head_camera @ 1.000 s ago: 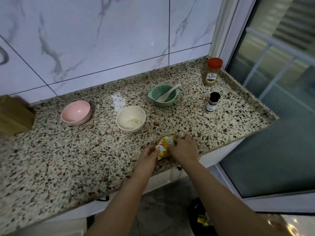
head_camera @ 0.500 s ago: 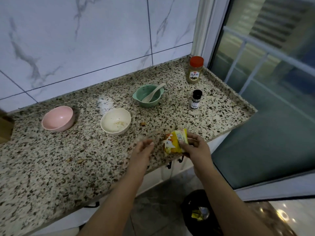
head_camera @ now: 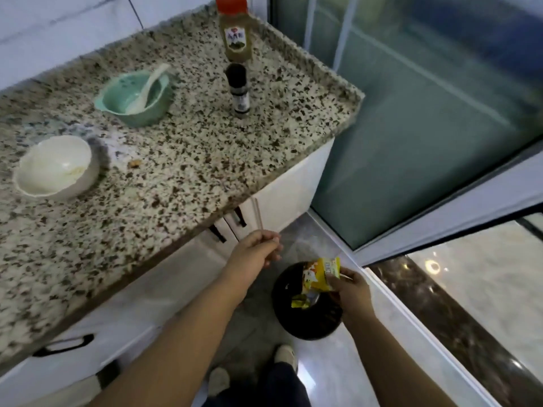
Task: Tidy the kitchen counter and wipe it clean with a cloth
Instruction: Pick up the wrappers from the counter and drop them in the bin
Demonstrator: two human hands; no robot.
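My right hand (head_camera: pixel 351 290) grips a yellow snack packet (head_camera: pixel 320 274) and holds it over a black bin (head_camera: pixel 308 324) on the floor. My left hand (head_camera: pixel 252 255) hangs just off the counter's front edge, pinching thin pale sticks (head_camera: pixel 258 212) that point up. On the speckled granite counter (head_camera: pixel 205 160) stand a white bowl (head_camera: pixel 55 168) with food residue, a green bowl (head_camera: pixel 135 104) holding a pale spoon (head_camera: pixel 148 86), a small dark bottle (head_camera: pixel 239 92) and a red-lidded spice jar (head_camera: pixel 235 33). No cloth is in view.
A crumb (head_camera: pixel 134 163) lies on the counter right of the white bowl. Another yellow wrapper (head_camera: pixel 300 301) sits inside the bin. White cabinet doors with black handles (head_camera: pixel 63 346) run under the counter. A glass door (head_camera: pixel 426 127) stands to the right. My feet are below.
My right hand lifted the yellow packet off the counter and carried it down over the bin. My left hand left the counter holding thin sticks. The view swung down and right.
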